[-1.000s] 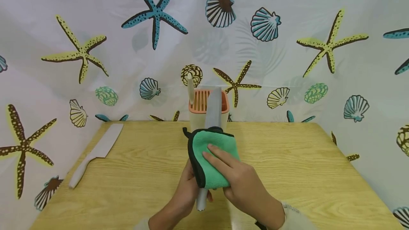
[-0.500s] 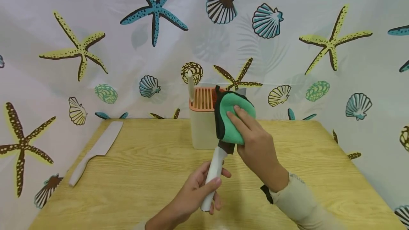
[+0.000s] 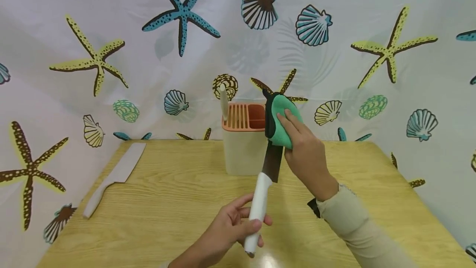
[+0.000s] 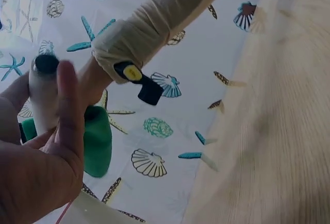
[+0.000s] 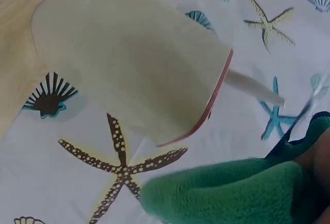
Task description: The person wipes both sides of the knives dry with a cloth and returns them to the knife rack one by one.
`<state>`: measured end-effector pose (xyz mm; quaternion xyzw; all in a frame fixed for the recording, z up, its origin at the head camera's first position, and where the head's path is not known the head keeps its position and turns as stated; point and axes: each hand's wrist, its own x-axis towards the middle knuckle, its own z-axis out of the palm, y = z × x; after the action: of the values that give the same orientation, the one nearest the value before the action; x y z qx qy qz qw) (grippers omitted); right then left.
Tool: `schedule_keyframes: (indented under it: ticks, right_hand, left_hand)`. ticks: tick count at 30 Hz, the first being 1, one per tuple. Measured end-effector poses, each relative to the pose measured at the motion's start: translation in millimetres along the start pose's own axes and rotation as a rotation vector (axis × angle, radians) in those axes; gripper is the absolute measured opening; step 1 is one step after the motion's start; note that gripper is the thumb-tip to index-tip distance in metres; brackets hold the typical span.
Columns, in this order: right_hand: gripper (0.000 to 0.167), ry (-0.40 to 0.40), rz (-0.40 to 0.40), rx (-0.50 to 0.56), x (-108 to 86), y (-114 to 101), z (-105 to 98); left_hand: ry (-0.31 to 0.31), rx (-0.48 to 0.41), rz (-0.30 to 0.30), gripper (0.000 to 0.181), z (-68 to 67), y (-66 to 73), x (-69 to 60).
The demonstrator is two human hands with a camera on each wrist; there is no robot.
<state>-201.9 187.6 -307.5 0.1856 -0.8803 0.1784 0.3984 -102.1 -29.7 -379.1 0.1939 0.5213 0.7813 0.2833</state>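
In the head view my left hand point(image 3: 230, 228) grips the white handle point(image 3: 259, 202) of a knife, thumb on top, its blade point(image 3: 273, 161) slanting up and away. My right hand point(image 3: 306, 156) holds a green cloth point(image 3: 281, 135) with black edging around the upper part of the blade, fingers spread over it; the blade's tip is hidden there. The left wrist view shows the handle's end point(image 4: 46, 65) between thumb and fingers, the cloth point(image 4: 98, 141) behind. In the right wrist view the folded cloth point(image 5: 232, 193) lies at the bottom, partly wrapping the blade.
Behind the knife stands a cream holder point(image 3: 243, 156) with an orange slotted top point(image 3: 238, 124); a white handle point(image 3: 224, 102) sticks up from its left side. A white cleaver point(image 3: 120, 168) lies on the wooden table point(image 3: 167, 193) at the left. A patterned curtain surrounds the table.
My right hand and the cloth have moved up and right along the blade, uncovering its lower part. The handle has come into fuller view, and my left hand has shifted slightly right.
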Motion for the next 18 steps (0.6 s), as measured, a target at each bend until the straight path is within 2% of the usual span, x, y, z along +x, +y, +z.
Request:
schedule_keyframes:
  ticks: [2, 4, 8, 11, 13, 15, 18]
  right_hand:
    - [0.061, 0.0, 0.029, 0.021, 6.7, 7.5, -2.8]
    - [0.06, -0.003, 0.069, 0.052, 11.5, 15.3, -6.4]
    - [0.06, 0.038, 0.152, 0.119, 10.4, 24.7, -17.3]
    - [0.061, 0.105, 0.181, 0.157, 5.6, 19.2, -28.6]
    - [0.06, 0.172, 0.154, 0.176, 1.5, 8.8, -36.0]
    - [0.059, 0.235, 0.088, 0.189, -5.0, -5.9, -42.8]
    - [0.049, 0.301, -0.118, 0.218, -22.2, -29.7, -46.3]
  left_hand:
    - [-0.079, -0.027, -0.032, 0.067, 1.8, 2.4, -0.9]
    - [-0.124, -0.05, -0.04, 0.065, 3.2, 2.9, -1.4]
    - [-0.133, -0.022, 0.014, 0.054, 0.8, 1.0, -0.7]
    - [-0.102, 0.025, 0.05, 0.048, -3.2, 0.5, 1.6]
    - [-0.075, 0.043, 0.054, 0.048, -5.7, 1.6, 3.3]
    - [-0.053, 0.052, 0.05, 0.048, -7.2, 2.7, 5.2]
    - [-0.028, 0.047, 0.037, 0.05, -9.0, 4.7, 7.6]
